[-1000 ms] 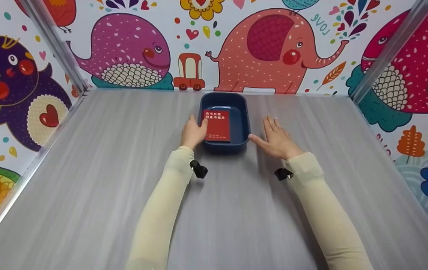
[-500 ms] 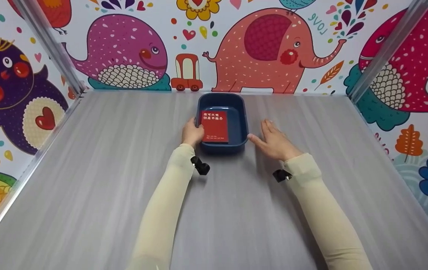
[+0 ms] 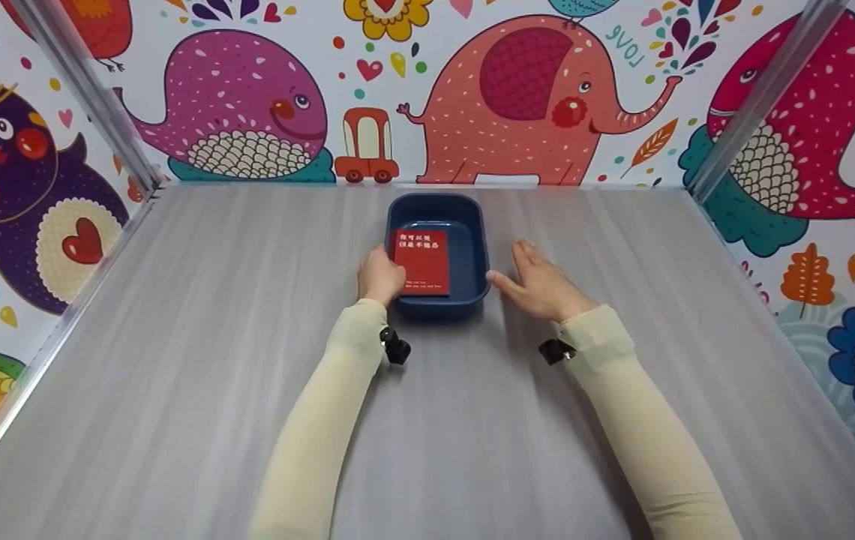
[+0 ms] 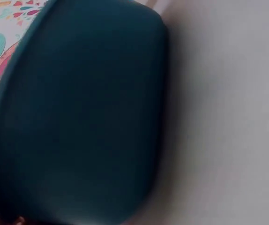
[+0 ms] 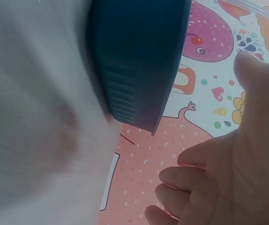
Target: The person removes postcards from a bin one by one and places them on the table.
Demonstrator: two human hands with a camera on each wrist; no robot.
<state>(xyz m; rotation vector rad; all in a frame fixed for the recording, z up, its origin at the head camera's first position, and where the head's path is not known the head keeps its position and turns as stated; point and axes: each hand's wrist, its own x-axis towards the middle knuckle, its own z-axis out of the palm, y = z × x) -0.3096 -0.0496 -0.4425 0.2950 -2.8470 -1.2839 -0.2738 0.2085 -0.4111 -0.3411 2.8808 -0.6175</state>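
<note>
A dark blue plastic bin (image 3: pixel 466 259) stands on the table near the back wall. Inside it, toward the left side, lies a red booklet (image 3: pixel 423 264) with white lettering. My left hand (image 3: pixel 381 275) grips the bin's left rim, thumb over the edge at the booklet's side. The left wrist view is mostly filled by the bin's outer wall (image 4: pixel 78 112), with a bit of finger at the lower left corner. My right hand (image 3: pixel 544 287) is spread beside the bin, thumb tip right at its right rim. In the right wrist view those fingers (image 5: pixel 186 183) are apart from the wall.
The grey wood-grain table (image 3: pixel 232 360) reaches to a back wall (image 3: pixel 367 67) printed with cartoon animals. Metal posts (image 3: pixel 82 97) rise at both back corners. A black wrist camera (image 3: pixel 396 347) sits on each cream sleeve.
The bin, with the booklet in it, has shifted slightly toward me, away from the back wall. My left hand moved along with it, its fingers now less visible. My right hand stays beside the bin.
</note>
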